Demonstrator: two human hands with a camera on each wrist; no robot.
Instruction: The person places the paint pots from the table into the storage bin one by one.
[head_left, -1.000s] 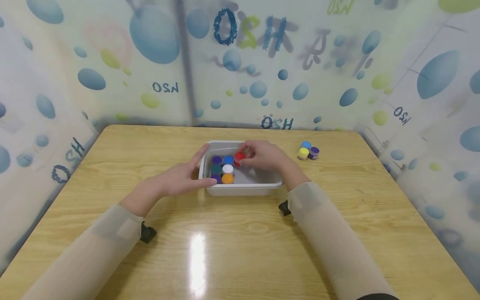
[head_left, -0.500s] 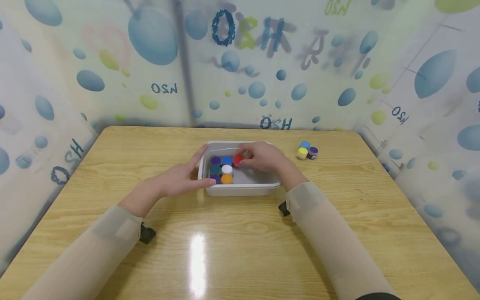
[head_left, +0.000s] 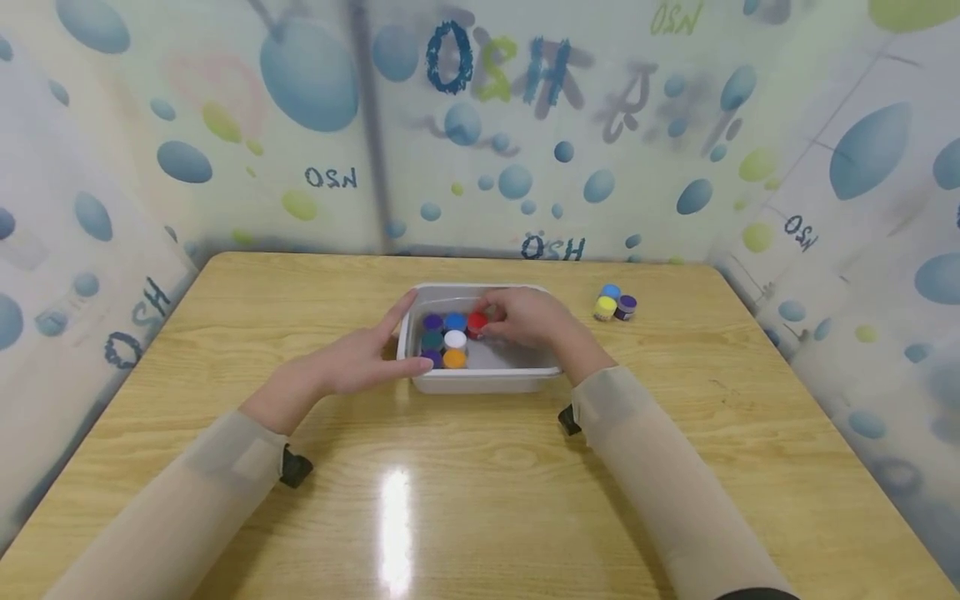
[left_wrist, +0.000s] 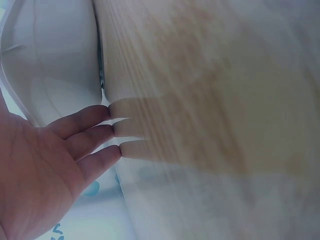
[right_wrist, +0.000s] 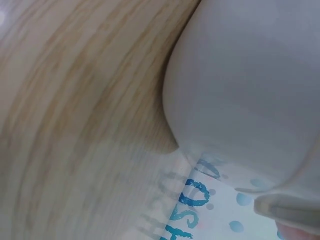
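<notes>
My right hand [head_left: 528, 317] reaches into a light grey plastic tub [head_left: 480, 383] and pinches a small red-lidded paint pot [head_left: 477, 323]. That pot is level with a blue-lidded pot [head_left: 455, 322] to its left. Purple, dark green, white [head_left: 455, 339] and orange [head_left: 453, 358] lids fill the tub's left part in rows. At the tub's left end, my left hand [head_left: 356, 358] spreads round the corner, its thumb along the front rim. In the left wrist view, the straight fingers [left_wrist: 92, 142] of this hand reach down to the table beside the tub wall. The right wrist view mostly shows the tub's outside.
Behind and right of the tub, three more paint pots stand close together on the wooden table [head_left: 480, 500]: a blue one [head_left: 611, 292], a yellow one [head_left: 605, 308] and a purple one [head_left: 626, 307]. A patterned wall [head_left: 480, 167] borders the table's back edge.
My right hand has lowered the red pot slightly, into line with the blue one beside it. The left hand keeps its place at the tub's end.
</notes>
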